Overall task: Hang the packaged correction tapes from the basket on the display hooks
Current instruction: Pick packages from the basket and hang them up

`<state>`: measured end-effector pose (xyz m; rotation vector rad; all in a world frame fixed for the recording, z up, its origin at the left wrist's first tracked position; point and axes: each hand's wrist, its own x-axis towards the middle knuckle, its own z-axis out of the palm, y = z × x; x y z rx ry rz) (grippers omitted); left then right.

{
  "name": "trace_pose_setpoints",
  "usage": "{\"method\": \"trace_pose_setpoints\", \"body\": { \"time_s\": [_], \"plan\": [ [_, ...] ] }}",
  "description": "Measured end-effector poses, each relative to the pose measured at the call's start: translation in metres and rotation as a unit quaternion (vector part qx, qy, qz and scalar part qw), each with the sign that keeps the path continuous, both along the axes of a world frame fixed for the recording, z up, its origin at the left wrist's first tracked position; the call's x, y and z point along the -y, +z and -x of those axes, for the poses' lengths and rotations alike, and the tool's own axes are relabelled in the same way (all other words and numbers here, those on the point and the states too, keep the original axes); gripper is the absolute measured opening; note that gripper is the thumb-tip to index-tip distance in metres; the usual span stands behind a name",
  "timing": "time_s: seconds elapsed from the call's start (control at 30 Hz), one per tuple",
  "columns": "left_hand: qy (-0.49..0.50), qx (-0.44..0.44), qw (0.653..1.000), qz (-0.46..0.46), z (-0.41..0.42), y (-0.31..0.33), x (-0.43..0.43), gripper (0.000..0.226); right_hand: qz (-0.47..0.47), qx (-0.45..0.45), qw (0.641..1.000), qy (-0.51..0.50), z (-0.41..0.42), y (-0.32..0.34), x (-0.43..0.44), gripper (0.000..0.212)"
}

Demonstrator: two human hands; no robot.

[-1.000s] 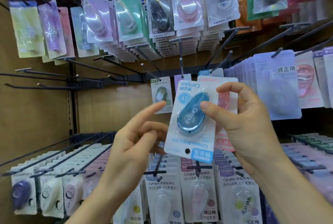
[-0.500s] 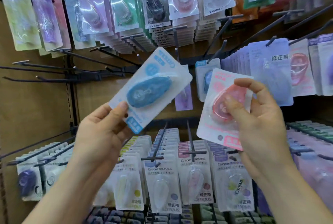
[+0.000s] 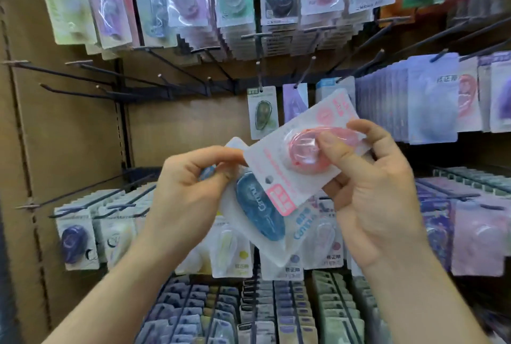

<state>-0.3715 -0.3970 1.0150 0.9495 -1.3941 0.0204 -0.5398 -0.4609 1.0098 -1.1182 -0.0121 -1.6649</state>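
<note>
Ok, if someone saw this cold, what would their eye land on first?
Probably the two packs held up in the middle: the pink pack pinched in the right hand, overlapping the blue pack in the left hand just below it. After that, the wall of hanging pastel packs all around, and the bare hooks at mid left.

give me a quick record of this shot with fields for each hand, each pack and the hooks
pink pack: tilted, in front of the blue pack, hang hole at its lower left end
blue pack: tilted, upper part hidden behind the pink one
left hand: grips the blue pack near its upper end
right hand: holds the pink pack, thumb on the blister
bare hooks: several at the left of the middle row
hung packs: a few on middle hooks behind the hands
basket: not in view
status: neither held pack is on a hook
</note>
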Motion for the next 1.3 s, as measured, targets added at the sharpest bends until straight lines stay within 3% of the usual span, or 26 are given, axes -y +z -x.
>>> {"method": "trace_pose_setpoints", "body": {
  "time_s": [0.07,0.13,0.2,0.37,0.47,0.57,0.7,0.9,1.0,1.07,1.17,1.3],
  "plan": [
    [-0.040,-0.054,0.998,-0.016,-0.001,-0.003,-0.007,0.048,-0.019,0.028,0.999,-0.020,-0.015,-0.007,-0.010,0.043],
    [-0.109,-0.084,0.990,-0.036,-0.007,-0.008,-0.012,0.023,-0.033,0.038,0.997,-0.061,-0.026,-0.014,-0.019,0.043],
    [-0.152,-0.092,0.982,-0.061,-0.013,-0.015,-0.018,0.021,-0.038,0.037,0.992,-0.111,-0.035,-0.021,-0.028,0.042],
    [-0.086,-0.067,0.989,-0.096,-0.022,-0.028,-0.024,0.018,-0.036,0.009,0.988,-0.153,-0.048,-0.040,-0.047,0.043],
    [-0.046,-0.038,0.995,-0.085,-0.031,-0.033,-0.024,0.023,-0.019,-0.057,0.987,-0.149,-0.039,-0.055,-0.055,0.050],
    [-0.018,0.007,0.998,-0.056,-0.035,-0.029,-0.022,0.025,0.002,-0.142,0.973,-0.183,-0.023,-0.069,-0.057,0.077],
    [-0.016,0.057,0.998,-0.038,-0.033,-0.019,-0.014,0.030,0.016,-0.251,0.961,-0.115,0.002,-0.075,-0.056,0.095],
    [0.035,0.193,0.980,-0.018,-0.024,-0.003,-0.006,0.029,0.063,-0.350,0.931,0.076,0.061,-0.061,-0.052,0.090],
    [0.035,0.229,0.972,-0.037,-0.008,0.003,0.005,0.033,0.061,-0.346,0.935,-0.055,0.076,-0.057,-0.042,0.069],
    [0.003,0.224,0.974,-0.041,0.013,0.007,0.012,0.037,0.087,-0.370,0.914,-0.144,0.078,-0.054,-0.036,0.050],
    [-0.055,0.148,0.987,-0.031,0.051,0.016,0.028,0.047,0.126,-0.378,0.898,-0.188,0.095,-0.052,-0.030,0.052],
    [-0.115,0.050,0.992,-0.022,0.106,0.028,0.056,0.052,0.116,-0.278,0.921,-0.248,0.133,-0.046,-0.010,0.041]
  ]
}}
